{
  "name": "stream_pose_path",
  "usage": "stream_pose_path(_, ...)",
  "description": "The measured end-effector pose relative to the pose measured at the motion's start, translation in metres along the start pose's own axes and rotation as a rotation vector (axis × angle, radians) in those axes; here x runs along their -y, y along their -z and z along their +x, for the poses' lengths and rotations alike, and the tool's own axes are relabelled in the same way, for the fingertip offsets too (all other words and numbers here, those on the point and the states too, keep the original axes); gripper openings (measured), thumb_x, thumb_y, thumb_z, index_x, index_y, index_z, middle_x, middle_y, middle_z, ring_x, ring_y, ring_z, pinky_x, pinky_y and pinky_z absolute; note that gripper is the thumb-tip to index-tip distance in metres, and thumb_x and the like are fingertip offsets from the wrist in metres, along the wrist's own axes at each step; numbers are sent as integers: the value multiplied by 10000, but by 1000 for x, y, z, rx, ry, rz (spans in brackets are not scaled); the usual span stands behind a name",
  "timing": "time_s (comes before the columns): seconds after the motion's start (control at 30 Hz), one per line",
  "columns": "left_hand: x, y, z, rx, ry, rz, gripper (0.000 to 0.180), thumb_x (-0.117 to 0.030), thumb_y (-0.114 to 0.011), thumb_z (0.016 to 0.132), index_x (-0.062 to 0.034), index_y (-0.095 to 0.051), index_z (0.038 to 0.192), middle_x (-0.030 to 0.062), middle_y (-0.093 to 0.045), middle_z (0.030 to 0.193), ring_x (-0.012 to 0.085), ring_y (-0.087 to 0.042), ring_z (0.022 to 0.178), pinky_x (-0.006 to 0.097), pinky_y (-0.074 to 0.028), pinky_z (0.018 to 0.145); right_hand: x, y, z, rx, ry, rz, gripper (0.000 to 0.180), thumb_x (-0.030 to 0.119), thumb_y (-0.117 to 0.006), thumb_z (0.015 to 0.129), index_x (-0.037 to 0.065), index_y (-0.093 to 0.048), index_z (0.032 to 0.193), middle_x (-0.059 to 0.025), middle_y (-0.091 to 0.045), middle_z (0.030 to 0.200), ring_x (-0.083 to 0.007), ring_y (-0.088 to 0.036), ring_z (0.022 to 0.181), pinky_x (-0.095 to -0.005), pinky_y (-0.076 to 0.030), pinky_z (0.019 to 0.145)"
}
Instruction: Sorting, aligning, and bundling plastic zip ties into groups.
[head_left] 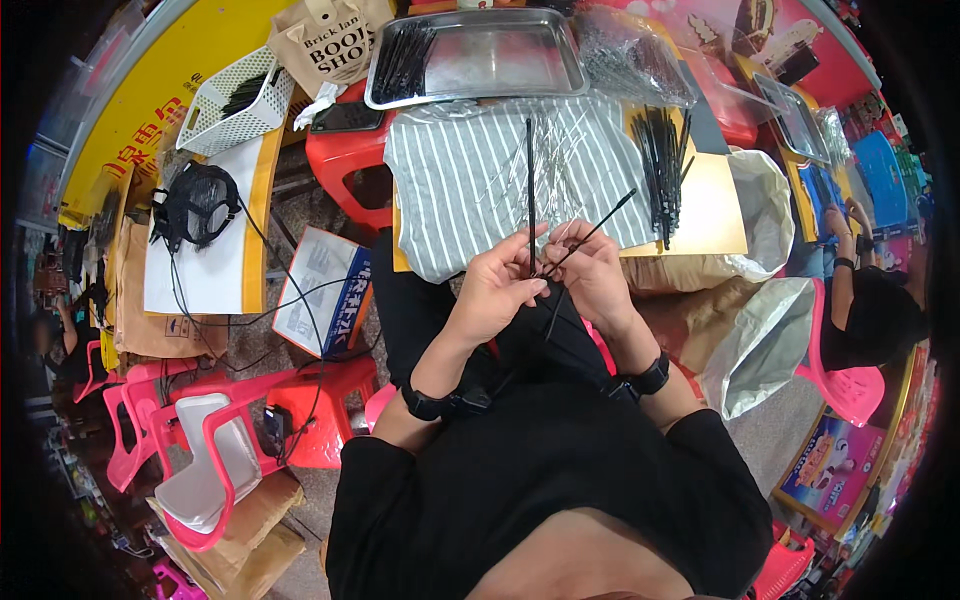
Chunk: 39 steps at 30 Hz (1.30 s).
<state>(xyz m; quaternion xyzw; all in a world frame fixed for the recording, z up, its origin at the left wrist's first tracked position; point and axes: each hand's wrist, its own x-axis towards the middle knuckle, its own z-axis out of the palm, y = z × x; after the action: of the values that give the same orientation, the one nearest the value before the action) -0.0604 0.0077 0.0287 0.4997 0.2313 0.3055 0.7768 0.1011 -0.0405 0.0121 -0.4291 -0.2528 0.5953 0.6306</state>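
Observation:
Near the front edge of a grey-and-white striped cloth [440, 180], my two hands meet with their fingertips close together. My left hand [497, 287] pinches a thin black rod [530, 170] that stands almost straight up away from me. Between the fingers of my right hand [595, 270] is another thin black rod [608, 213], slanting up to the right, with a small thicker tip. The lower ends cross near my fingertips, and the exact joint there is too small to make out. Thin silvery wires [560, 150] lie spread over the cloth just beyond my hands.
A bundle of black rods [660, 170] lies at the cloth's right. Behind it are a metal tray [500, 60] with more black rods and a clear plastic bag [635, 60]. A white basket [235, 105] and red stool [340, 150] stand left. Another person [870, 310] sits far right.

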Motion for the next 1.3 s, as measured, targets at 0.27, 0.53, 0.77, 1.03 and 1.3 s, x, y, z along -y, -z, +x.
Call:
stream_pose_path(0.27,3,3,1,13,-8,-4,607,96,-581,812,23,-382,1380,58,-596,944,125,-621,785,198,-488,616,2,-3,1,20,-37,106,135,13,-607,838,28,-577,970,-43,-634,796,-104,-594,699,-229,-433,620)
stream_pose_path(0.53,0,2,0,34,-17,-12,595,101,-579,810,6,-405,1371,64,-611,957,126,-626,803,211,-496,634,-3,2,3,76,-58,188,116,1,-594,841,30,-575,951,-40,-622,797,-106,-589,690,-222,-435,612)
stream_pose_path(0.77,0,2,0,59,-15,9,592,104,-580,807,12,-409,1367,48,-601,917,119,-620,805,208,-492,643,0,-1,2,-25,-95,174,107,-7,-591,839,31,-572,937,-35,-612,788,-110,-583,675,-225,-435,600)
stream_pose_path(1.03,18,9,2,-42,-38,66,520,91,-627,786,24,-504,1287,28,-572,908,80,-586,774,199,-486,624,20,-7,-4,-95,198,-221,33,30,-593,859,6,-615,863,-49,-644,758,-94,-588,658,-211,-432,578)
stream_pose_path(1.3,0,19,-5,-79,-183,666,385,70,-634,769,12,-614,1149,36,-551,849,97,-557,705,228,-479,625,111,4,2,22,-149,-249,197,166,-528,912,-1,-631,896,-116,-677,863,-146,-632,673,-222,-453,542)
